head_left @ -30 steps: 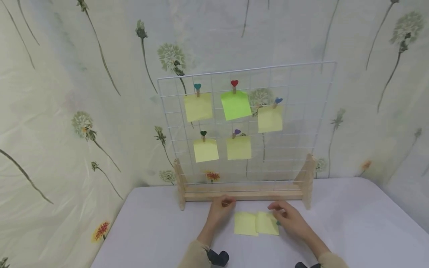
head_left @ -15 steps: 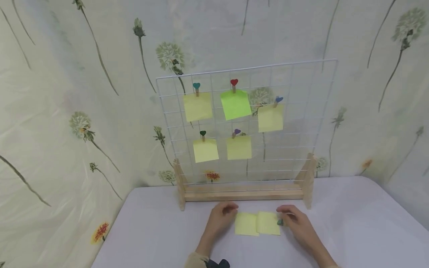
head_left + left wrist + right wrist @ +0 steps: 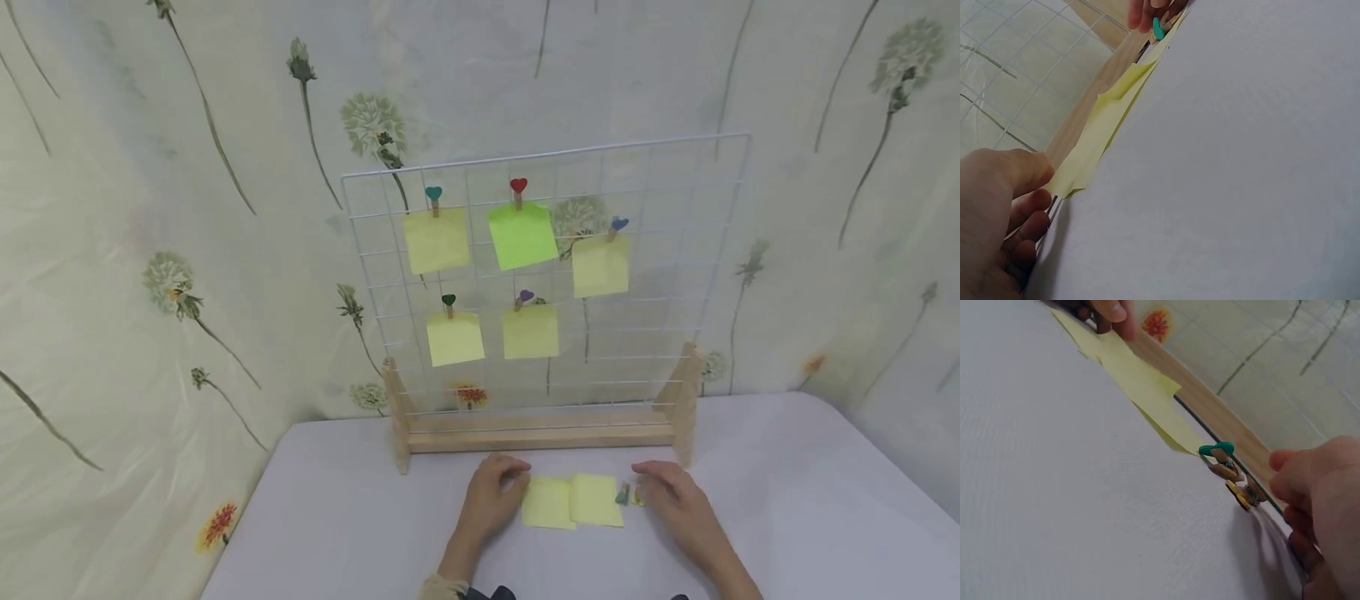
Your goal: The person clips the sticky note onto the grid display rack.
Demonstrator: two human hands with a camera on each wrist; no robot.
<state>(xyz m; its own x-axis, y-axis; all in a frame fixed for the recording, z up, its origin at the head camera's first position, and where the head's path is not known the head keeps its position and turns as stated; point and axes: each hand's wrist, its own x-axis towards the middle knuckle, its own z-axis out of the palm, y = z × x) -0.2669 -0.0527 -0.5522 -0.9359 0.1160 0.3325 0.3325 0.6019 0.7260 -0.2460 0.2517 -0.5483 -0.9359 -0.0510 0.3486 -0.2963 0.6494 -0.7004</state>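
Observation:
Two pale-yellow sticky notes, a left one (image 3: 547,503) and a right one (image 3: 597,500), lie overlapping on the white table. My left hand (image 3: 491,497) is at the left note's outer edge, fingertips right at its corner in the left wrist view. Just right of the notes sit two small wooden clothespins, one with a teal heart (image 3: 1217,450) and one with a yellow decoration (image 3: 1239,495). Beside them is my right hand (image 3: 678,508), fingers loosely bent and holding nothing; in the right wrist view it stands apart from both clothespins.
Behind the hands, a white wire grid (image 3: 645,308) rises from a wooden stand (image 3: 540,437). Clothespins with hearts hold several notes on it, among them a bright green one (image 3: 522,237). A floral curtain (image 3: 247,100) hangs behind the table (image 3: 337,517).
My right hand has drawn back to the right from the notes, bringing the yellow clothespin into view beside the teal one. The left hand has come slightly nearer, to the left note's edge.

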